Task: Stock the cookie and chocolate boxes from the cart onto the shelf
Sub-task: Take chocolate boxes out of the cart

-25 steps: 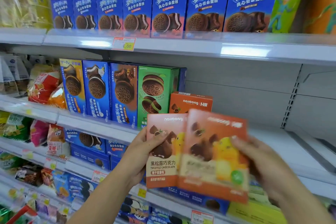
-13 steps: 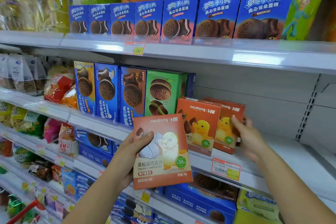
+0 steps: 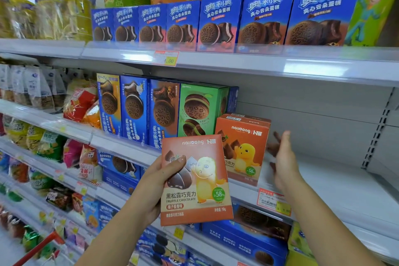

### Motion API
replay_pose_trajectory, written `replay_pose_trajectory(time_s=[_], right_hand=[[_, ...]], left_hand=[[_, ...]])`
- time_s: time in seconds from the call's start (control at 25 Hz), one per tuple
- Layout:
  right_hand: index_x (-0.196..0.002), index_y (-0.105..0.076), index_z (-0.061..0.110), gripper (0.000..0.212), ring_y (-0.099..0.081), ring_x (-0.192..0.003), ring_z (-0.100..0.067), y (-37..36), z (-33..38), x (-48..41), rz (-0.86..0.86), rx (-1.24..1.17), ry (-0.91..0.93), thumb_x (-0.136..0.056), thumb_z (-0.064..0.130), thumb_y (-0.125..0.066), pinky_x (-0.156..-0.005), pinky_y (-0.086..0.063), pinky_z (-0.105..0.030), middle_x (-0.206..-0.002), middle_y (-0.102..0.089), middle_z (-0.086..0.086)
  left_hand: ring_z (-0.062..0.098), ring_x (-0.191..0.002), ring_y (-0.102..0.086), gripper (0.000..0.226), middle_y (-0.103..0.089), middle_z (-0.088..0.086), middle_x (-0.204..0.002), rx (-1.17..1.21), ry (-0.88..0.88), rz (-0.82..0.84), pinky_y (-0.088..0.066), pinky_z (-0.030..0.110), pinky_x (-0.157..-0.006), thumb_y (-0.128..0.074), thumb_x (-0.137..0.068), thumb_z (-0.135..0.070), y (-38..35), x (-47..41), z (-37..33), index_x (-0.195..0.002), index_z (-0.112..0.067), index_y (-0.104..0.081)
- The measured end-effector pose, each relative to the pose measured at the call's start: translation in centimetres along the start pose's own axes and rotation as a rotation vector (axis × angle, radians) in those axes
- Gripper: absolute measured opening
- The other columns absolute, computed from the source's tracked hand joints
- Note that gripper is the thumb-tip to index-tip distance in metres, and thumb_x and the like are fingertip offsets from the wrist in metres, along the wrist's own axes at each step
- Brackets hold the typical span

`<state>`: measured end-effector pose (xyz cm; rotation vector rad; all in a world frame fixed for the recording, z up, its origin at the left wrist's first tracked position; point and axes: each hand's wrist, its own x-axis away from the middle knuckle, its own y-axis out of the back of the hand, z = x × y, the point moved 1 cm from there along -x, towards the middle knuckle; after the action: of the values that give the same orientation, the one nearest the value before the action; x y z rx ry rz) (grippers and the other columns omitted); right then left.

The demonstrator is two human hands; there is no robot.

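My left hand (image 3: 157, 183) grips an orange truffle chocolate box (image 3: 198, 181) upright, thumb across its front, just before the middle shelf (image 3: 336, 181). On that shelf an identical orange box (image 3: 244, 147) stands beside the green cookie box (image 3: 200, 110), and the top of another orange box shows right behind it. My right hand (image 3: 282, 160) hovers just right of these boxes, blurred, with straight fingers and nothing in it.
Blue cookie boxes (image 3: 138, 110) line the middle shelf to the left, and more (image 3: 218, 21) fill the shelf above. Snack bags (image 3: 79, 101) sit at far left. A red cart handle (image 3: 38, 248) shows bottom left. A price tag (image 3: 273, 201) hangs on the shelf edge.
My right hand has let go of the second orange box, which now stands behind the first one, and has drawn back to the right. My left hand still holds its box.
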<state>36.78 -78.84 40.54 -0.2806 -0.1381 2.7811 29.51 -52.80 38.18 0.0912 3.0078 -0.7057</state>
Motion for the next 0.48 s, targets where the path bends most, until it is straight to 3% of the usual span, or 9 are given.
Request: replay_pose_trajectory(time_s=[0.08,0.12,0.2,0.32,0.4,0.48], right_hand=[[-0.123,-0.052,0.028,0.041,-0.058,-0.107,-0.021,1.5,0.5,2.2,-0.27,0.093,0.221,-0.103,0.049,-0.023,-0.091,-0.044,-0.037,-0.118,-0.063,-0.004],[-0.115,-0.052,0.029,0.031,-0.059,-0.099,-0.02,2.1,1.1,3.9,-0.28,0.131,0.315,-0.103,0.043,-0.027,-0.083,-0.047,-0.035,-0.109,-0.064,-0.003],[-0.104,-0.055,0.033,0.025,-0.064,-0.082,-0.019,2.8,2.4,7.3,-0.057,0.215,0.363,-0.099,0.048,-0.036,-0.068,-0.051,-0.033,-0.087,-0.066,0.0],[-0.108,-0.055,0.039,0.035,-0.071,-0.071,-0.014,3.6,3.8,10.5,0.381,0.372,0.113,-0.083,0.063,-0.052,-0.058,-0.054,-0.025,-0.082,-0.074,0.006],[-0.111,-0.059,0.033,0.052,-0.074,-0.077,-0.017,5.4,4.2,10.8,0.444,0.364,0.037,-0.068,0.061,-0.07,-0.064,-0.056,-0.029,-0.09,-0.076,0.007],[-0.112,-0.064,0.022,0.083,-0.074,-0.078,-0.022,8.3,5.1,10.2,0.338,0.25,0.059,-0.043,0.064,-0.084,-0.066,-0.058,-0.035,-0.093,-0.076,-0.001]], left_hand=[[0.034,-0.078,-0.069,0.036,-0.07,0.024,-0.097,0.004,-0.012,0.047,-0.057,0.043,-0.071,-0.069,-0.074,-0.021,-0.8,0.2,-0.1,-0.108,-0.008,-0.064],[0.031,-0.073,-0.07,0.036,-0.072,0.021,-0.092,0.002,-0.015,0.078,-0.058,0.04,-0.066,-0.068,-0.074,-0.021,-1.4,0.3,-0.1,-0.107,-0.008,-0.064],[0.029,-0.071,-0.07,0.037,-0.072,0.018,-0.089,-0.018,-0.025,0.146,-0.059,0.036,-0.063,-0.067,-0.073,-0.021,-2.9,0.4,-0.1,-0.108,-0.009,-0.064],[0.027,-0.078,-0.07,0.041,-0.072,0.015,-0.096,-0.079,-0.046,0.263,-0.058,0.036,-0.069,-0.068,-0.073,-0.022,-6.5,0.3,0.3,-0.112,-0.012,-0.064],[0.023,-0.085,-0.07,0.043,-0.073,0.009,-0.101,-0.189,-0.089,0.318,-0.057,0.036,-0.077,-0.069,-0.074,-0.028,-8.8,0.2,0.6,-0.115,-0.016,-0.062],[0.016,-0.098,-0.07,0.049,-0.073,-0.005,-0.106,-0.361,-0.162,0.333,-0.053,0.038,-0.089,-0.066,-0.075,-0.041,-10.4,0.1,0.6,-0.121,-0.026,-0.059]])
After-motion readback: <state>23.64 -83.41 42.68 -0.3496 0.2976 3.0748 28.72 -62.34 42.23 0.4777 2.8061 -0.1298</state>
